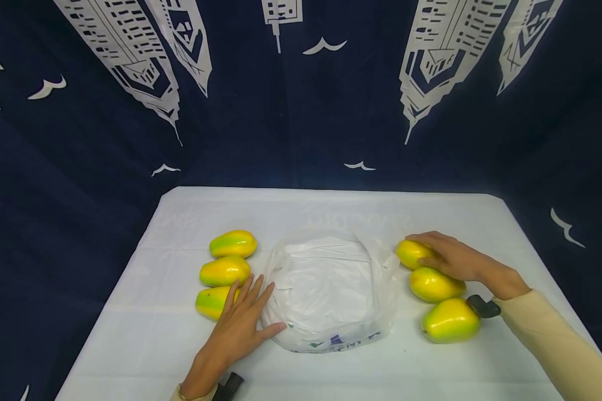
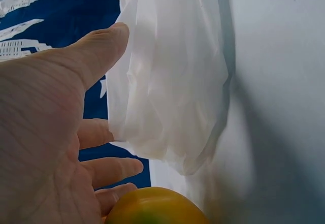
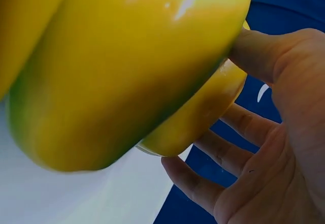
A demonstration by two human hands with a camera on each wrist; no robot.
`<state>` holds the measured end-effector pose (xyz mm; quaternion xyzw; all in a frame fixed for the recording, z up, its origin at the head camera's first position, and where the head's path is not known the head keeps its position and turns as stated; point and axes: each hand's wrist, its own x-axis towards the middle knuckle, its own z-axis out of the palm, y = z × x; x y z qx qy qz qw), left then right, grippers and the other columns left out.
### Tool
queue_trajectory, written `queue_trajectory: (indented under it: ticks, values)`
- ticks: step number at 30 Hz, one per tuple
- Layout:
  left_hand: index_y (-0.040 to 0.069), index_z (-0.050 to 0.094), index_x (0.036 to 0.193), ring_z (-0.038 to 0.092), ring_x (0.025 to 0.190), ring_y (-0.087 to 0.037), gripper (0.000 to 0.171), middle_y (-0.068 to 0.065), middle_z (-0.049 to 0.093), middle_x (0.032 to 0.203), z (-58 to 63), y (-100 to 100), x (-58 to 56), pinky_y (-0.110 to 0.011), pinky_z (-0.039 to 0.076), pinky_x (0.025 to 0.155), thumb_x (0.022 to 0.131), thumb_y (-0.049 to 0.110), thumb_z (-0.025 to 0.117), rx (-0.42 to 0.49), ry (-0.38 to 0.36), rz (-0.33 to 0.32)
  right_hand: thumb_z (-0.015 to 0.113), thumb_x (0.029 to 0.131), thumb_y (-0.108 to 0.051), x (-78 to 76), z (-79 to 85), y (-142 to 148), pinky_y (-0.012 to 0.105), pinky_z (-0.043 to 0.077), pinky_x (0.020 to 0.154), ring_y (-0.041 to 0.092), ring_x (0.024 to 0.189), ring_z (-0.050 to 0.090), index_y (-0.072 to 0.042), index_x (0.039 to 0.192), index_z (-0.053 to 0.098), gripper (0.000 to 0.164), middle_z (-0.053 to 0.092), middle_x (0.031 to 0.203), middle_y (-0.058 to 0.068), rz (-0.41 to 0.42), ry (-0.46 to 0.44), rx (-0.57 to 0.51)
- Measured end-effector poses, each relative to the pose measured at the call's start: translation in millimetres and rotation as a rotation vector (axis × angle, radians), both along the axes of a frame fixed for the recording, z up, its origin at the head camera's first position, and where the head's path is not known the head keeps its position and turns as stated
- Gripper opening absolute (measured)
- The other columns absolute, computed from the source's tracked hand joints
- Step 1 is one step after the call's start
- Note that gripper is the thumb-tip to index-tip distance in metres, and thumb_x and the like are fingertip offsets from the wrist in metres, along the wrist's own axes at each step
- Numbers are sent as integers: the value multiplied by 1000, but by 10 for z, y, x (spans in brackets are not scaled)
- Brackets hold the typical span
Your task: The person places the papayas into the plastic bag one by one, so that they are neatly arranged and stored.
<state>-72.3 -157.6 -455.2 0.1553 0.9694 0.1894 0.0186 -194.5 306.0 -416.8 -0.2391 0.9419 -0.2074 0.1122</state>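
A white plastic bag (image 1: 331, 278) lies in the middle of the white table, its rim spread in a rough ring. My left hand (image 1: 243, 323) is at the bag's left side, fingers spread and thumb reaching over its near left edge. Those fingers partly hide the nearest of three yellow-green mangoes (image 1: 212, 302) on the left. On the right, my right hand (image 1: 451, 256) holds the farthest mango (image 1: 412, 254), fingers over its far side and thumb on its near side. Just below the thumb lies the middle mango (image 1: 435, 285), large in the right wrist view.
Two more mangoes, a middle one (image 1: 224, 271) and a far one (image 1: 233, 244), line up on the left. The nearest right mango (image 1: 451, 321) sits beside the black wrist camera (image 1: 483, 306). Behind the table (image 1: 281, 206) hangs a dark blue printed cloth (image 1: 291, 111).
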Motion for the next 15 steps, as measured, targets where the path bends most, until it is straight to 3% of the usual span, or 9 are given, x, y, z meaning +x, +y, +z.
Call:
queue_trajectory:
  ticks: [15]
  values:
    - [4,46,149,22,152,-39,83,-18,38,158,16,10,-9,-56,5,124,87,54,71,25,1,-3,58,103,-26,49,142,50,73,36,104,45,130,42,-18,152,40,53,41,147,22,-99,51,79]
